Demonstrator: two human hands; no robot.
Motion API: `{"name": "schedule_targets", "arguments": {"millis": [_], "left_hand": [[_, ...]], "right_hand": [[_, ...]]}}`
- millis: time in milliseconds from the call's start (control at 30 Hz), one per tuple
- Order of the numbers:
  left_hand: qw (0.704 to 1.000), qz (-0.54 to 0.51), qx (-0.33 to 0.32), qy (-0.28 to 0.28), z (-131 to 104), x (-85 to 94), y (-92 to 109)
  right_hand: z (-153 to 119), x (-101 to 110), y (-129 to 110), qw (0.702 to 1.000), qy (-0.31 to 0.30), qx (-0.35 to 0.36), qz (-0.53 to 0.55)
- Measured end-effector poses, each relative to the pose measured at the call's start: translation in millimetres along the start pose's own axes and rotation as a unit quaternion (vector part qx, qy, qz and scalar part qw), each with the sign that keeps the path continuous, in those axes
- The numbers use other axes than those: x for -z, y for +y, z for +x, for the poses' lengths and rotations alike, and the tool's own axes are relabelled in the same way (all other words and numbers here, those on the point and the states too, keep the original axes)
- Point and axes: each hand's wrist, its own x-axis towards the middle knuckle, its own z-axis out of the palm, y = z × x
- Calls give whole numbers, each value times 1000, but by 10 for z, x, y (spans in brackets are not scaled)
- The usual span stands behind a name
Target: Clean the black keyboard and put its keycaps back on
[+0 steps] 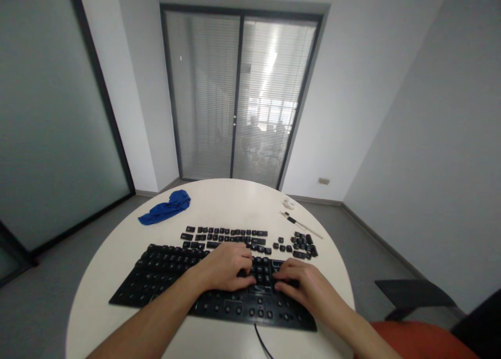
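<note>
A black keyboard (227,306) lies slantwise on the round table, keycaps seated on its left part and on a block of keys between my hands. Bare key posts show along its near side. My left hand (229,267) rests over the middle, its fingers curled down onto the keyboard and its thumb beside the key block. From the right, my right hand (303,283) grips at the same block with bent thumb and forefinger; any small cap between the tips is hidden. Beyond the keyboard, loose keycaps (227,231) stand in rows, and a keycap pile (303,244) sits at the right.
A blue cloth (166,208) lies at the table's far left. Toward the far right are a thin brush-like stick (307,227) and a small white item (288,203). The keyboard's cable (262,341) runs off the near edge. A red-seated chair (415,340) stands right of the table (102,265).
</note>
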Motion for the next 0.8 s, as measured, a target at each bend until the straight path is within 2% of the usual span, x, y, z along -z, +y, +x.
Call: {"name": "schedule_targets", "arguments": {"millis": [233, 533, 800], "left_hand": [[1000, -2, -3, 2, -5, -16, -9], [1000, -14, -1, 3, -7, -11, -13], [1000, -13, 4, -4, -13, -22, -9]], "right_hand": [[38, -11, 62, 999, 2, -44, -20], [32, -22, 99, 1000, 10, 4, -23], [64, 29, 119, 998, -23, 50, -42]]}}
